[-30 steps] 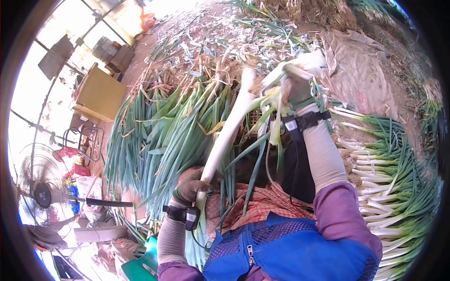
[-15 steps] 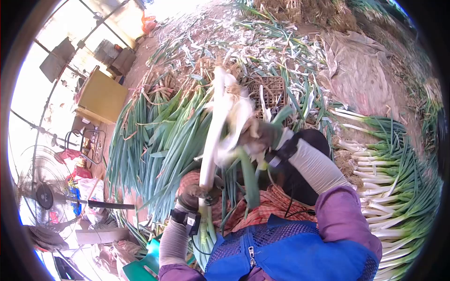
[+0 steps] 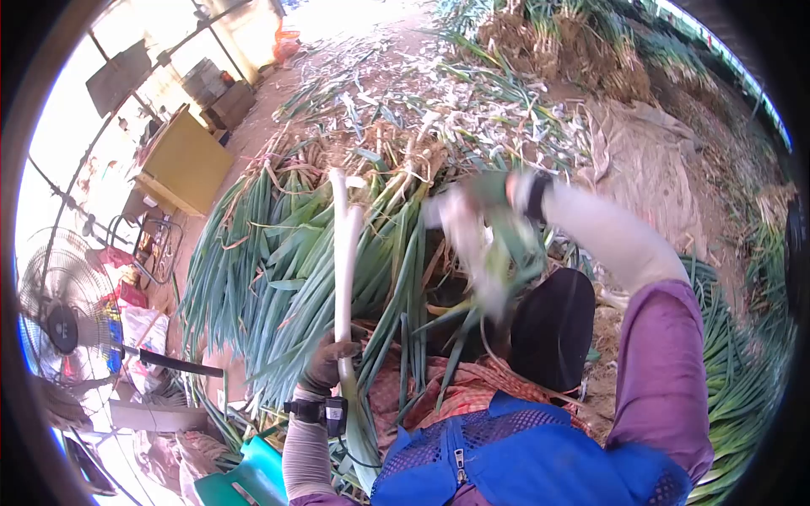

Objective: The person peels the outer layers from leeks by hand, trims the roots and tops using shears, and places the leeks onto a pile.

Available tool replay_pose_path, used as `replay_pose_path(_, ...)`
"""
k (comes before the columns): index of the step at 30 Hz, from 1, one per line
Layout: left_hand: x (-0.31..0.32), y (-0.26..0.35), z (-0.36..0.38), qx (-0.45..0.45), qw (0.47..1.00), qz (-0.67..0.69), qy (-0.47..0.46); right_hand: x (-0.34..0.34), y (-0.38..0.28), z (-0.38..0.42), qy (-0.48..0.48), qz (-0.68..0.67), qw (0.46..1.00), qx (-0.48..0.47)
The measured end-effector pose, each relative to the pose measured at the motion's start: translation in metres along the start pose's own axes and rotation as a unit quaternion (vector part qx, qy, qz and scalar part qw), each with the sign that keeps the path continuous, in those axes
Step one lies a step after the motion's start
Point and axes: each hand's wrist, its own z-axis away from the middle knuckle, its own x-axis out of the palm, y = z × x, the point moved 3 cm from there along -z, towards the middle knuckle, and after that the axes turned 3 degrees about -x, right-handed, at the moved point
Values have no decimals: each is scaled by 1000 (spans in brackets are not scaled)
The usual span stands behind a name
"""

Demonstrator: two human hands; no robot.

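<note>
My left hand, gloved, is wrapped round a green onion whose bare white stalk points up, its leaves hanging below the fist. To the right, my right hand is smeared by motion, with blurred peeled leaves at and below it; its fingers cannot be made out. Behind the stalk lies a large pile of unpeeled green onions, roots at the far side and leaves toward me.
Peeled onions lie in a row at the right. A fan and a yellow box stand at the left. Leaf scraps litter the ground ahead, beside a cloth. A green plastic object is at lower left.
My right hand has moved up and away from the stalk with leaves at it. The stalk in my left hand now shows bare and white, and my left hand has shifted slightly left.
</note>
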Motion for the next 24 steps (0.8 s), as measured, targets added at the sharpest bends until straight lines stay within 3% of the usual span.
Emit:
replay_pose_path(1, 2, -1, -2, 8, 999, -35, 1, -56, 11, -1, 132, 35, 990, 37)
replay_pose_path(3, 6, 1, -6, 20, 994, -109, 3, -160, 15, 14, 365, 90, 921, 100)
replay_pose_path(5, 14, 10, -2, 4, 993, -114, 29, -217, -10, 32, 491, 126, 851, 135)
replay_pose_path(6, 21, 15, 1, -7, 992, -119, 34, -223, -31, 33, 505, 148, 841, 125)
replay_pose_path(8, 23, 11, -13, -14, 986, -163, 27, -178, -79, 13, 471, 228, 852, -27)
replay_pose_path(11, 68, 42, -16, 8, 981, -189, -31, -42, -138, -12, 239, 285, 901, -224)
replay_pose_path(12, 79, 43, -23, 25, 980, -178, -84, -8, -142, -12, 200, 282, 906, -243)
replay_pose_path(13, 92, 45, -30, 35, 976, -166, -138, 25, -135, -10, 275, 277, 861, -326)
replay_pose_path(14, 123, 56, -24, 70, 977, -158, -125, 48, -129, -8, 247, 237, 902, -265)
replay_pose_path(17, 163, 59, -28, 102, 947, -207, -222, 49, -100, 52, 245, 234, 921, -192)
replay_pose_path(20, 192, 82, -21, 65, 930, -228, -280, 49, -83, 114, 245, 221, 934, -136)
replay_pose_path(22, 191, 98, -24, 98, 932, -226, -267, 44, -57, 187, 336, 209, 917, -45)
replay_pose_path(23, 189, 112, -25, 121, 930, -230, -259, 36, -55, 238, 343, 115, 932, 35)
replay_pose_path(24, 184, 129, -24, 194, 906, -282, -249, 43, -41, 285, 414, 183, 890, 62)
